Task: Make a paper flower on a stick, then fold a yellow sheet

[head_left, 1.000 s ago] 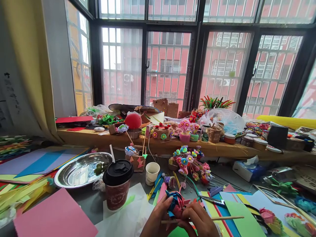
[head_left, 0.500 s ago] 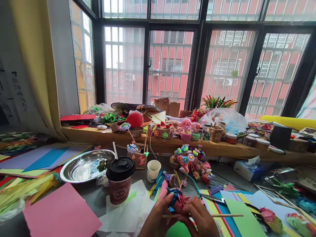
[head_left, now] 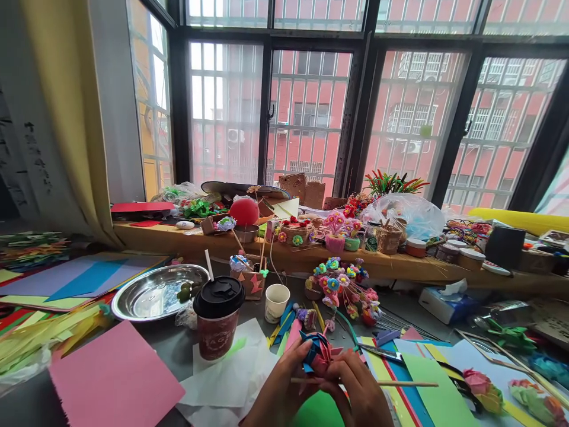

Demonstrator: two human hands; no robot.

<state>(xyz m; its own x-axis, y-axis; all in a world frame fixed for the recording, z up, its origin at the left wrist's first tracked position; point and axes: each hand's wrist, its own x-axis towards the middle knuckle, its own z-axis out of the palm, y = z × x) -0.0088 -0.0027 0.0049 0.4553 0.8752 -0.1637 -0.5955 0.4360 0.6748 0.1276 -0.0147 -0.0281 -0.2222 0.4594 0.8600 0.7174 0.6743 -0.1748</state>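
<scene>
Colored sheets [head_left: 86, 277] lie toward the left end of the table [head_left: 171, 350]; nearer, yellow strips [head_left: 62, 344] are heaped, and a pink sheet [head_left: 116, 379] lies to their right; a metal dish [head_left: 117, 305] stands near the table's far edge, green fruit [head_left: 184, 292] at its right side; just beside it is a lidded cup [head_left: 217, 323] with a white straw [head_left: 208, 265], on white paper [head_left: 222, 379]; behind the cup a box [head_left: 253, 283] stands by the far edge, and a paper cup [head_left: 276, 302] is right of it.

The left hand [head_left: 282, 382] has a narrow grip, fingers closed on the left side of a blue and pink folded paper [head_left: 317, 354], which is held up over the table; a green piece [head_left: 317, 412] shows below; the right hand [head_left: 362, 391] pinches the folded paper's right side, its grip narrow too; a thin stick [head_left: 411, 384] runs under the folded paper and sticks out past the right hand; knitted flowers [head_left: 340, 284] stand beyond, near the far edge.

Farther right, scissors [head_left: 384, 352] lie among more sheets, partly under a green sheet [head_left: 433, 385]; a tissue box [head_left: 444, 305] is near the far edge; two crumpled paper flowers [head_left: 482, 388] lie nearer, toward the table's right end.
</scene>
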